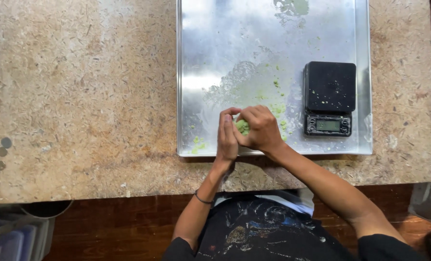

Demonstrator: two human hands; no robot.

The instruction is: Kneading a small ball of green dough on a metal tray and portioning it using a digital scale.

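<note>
- Resting on the stone table [80,96], the metal tray [225,38] is smeared with green bits.
- Black scale [329,87] stands at the tray's right.
- Left hand [226,140] and right hand [260,129] close around a green dough lump [242,126] over the tray's near edge; sticky pieces might drop off.

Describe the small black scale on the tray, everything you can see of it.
The scale is a small black rectangular block with a square flat weighing plate on top and a narrow front strip holding a greenish display between small buttons. It looks like plastic. It lies flat on the right side of the metal tray, specked with green crumbs. Nothing rests on it; neither hand touches it.
</note>
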